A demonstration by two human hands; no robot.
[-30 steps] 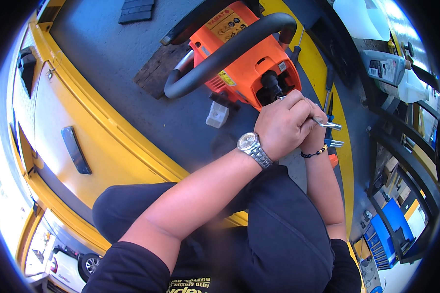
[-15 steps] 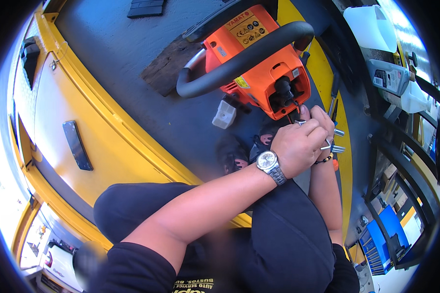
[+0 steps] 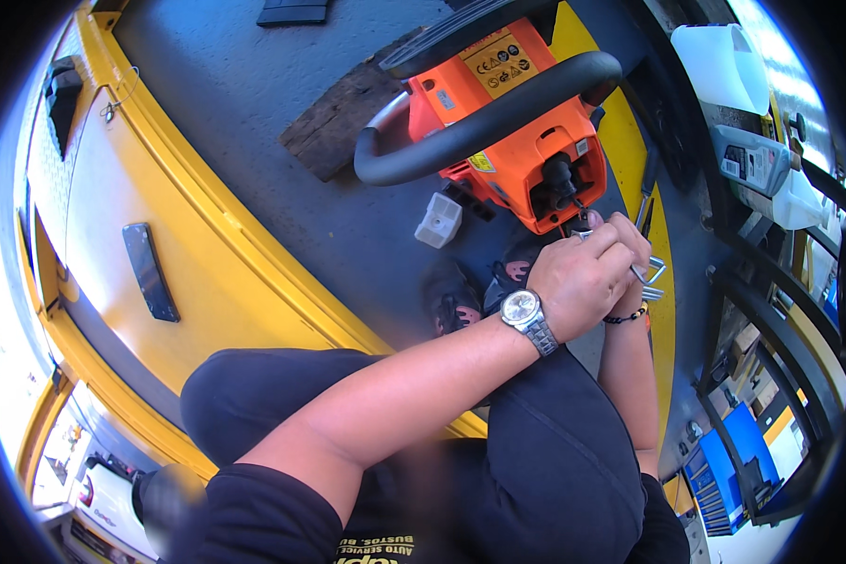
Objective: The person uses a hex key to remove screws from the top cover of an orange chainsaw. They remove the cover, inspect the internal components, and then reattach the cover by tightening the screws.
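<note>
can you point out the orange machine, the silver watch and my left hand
orange machine (image 3: pixel 521 152): head view, on the orange casing below the black handle
silver watch (image 3: pixel 518 306): head view, on the dial
left hand (image 3: pixel 581 286): head view, on the back of the hand

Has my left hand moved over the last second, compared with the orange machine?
Yes. Judged against the orange machine, your left hand has shifted away from it, back toward you.
</note>
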